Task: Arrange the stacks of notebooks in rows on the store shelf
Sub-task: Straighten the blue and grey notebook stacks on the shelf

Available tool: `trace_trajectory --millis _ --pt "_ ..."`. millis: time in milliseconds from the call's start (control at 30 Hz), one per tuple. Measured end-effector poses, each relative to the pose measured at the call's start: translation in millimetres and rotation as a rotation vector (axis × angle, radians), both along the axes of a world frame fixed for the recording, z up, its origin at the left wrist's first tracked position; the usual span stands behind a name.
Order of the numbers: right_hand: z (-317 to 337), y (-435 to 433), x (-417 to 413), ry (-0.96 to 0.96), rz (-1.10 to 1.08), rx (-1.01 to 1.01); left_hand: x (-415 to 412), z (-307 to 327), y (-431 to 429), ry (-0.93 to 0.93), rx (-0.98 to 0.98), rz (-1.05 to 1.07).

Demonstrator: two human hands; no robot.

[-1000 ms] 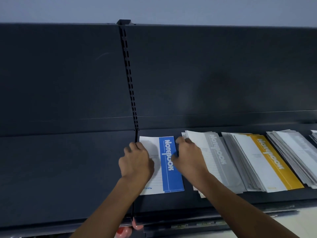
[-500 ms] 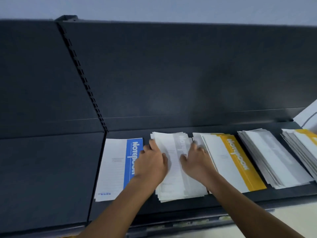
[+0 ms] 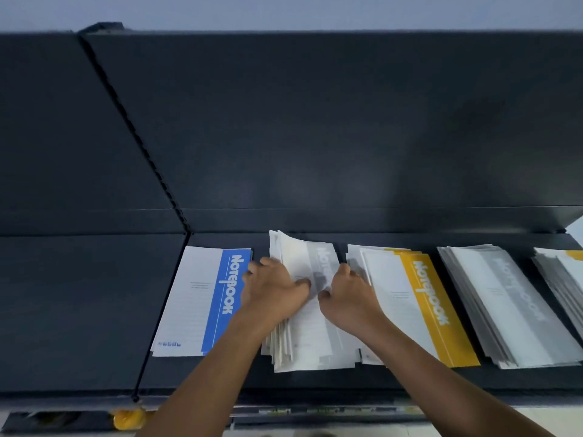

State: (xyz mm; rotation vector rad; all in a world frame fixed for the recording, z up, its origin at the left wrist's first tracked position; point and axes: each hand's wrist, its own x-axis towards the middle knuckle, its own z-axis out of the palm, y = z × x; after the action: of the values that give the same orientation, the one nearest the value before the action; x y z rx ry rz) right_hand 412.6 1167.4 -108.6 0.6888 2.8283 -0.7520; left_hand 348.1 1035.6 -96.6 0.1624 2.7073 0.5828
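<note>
A stack of grey-striped notebooks [image 3: 310, 339] lies on the dark shelf [image 3: 94, 310], its sheets fanned out unevenly. My left hand [image 3: 274, 288] grips the stack's left side, thumb on top. My right hand [image 3: 347, 294] grips its right side, fingers curled over the edge. To the left lies a blue-striped notebook stack [image 3: 195, 298], flat and tidy. On the right sit a yellow-striped stack [image 3: 422, 304], another grey stack [image 3: 511, 307] and part of one more stack [image 3: 564, 272] at the frame edge.
The shelf's dark back panel [image 3: 315, 121] rises behind the stacks. A slotted upright [image 3: 132, 121] divides the bays; the left bay holds nothing. An orange object [image 3: 129, 417] shows below the shelf's front edge.
My hands moved off the blue notebook onto the grey stack to its right and now grip its two sides. The view shifted right, bringing more stacks into sight.
</note>
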Motion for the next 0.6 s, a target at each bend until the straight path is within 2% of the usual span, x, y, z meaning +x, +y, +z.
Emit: trace_trajectory --millis 167,333,467,600 --pt "-3 2 0 -0.022 0.012 -0.035 3 1 -4 -0.031 0.094 -0.020" --pt "-3 2 -5 -0.064 -0.070 -0.179 11 2 -10 0.053 0.180 -0.018" --pt "-1 -1 -6 -0.046 -0.137 -0.292 2 1 -13 -0.104 0.205 0.024" --pt "2 -7 -2 -0.015 -0.140 -0.294 -5 3 -16 -0.220 0.327 0.067"
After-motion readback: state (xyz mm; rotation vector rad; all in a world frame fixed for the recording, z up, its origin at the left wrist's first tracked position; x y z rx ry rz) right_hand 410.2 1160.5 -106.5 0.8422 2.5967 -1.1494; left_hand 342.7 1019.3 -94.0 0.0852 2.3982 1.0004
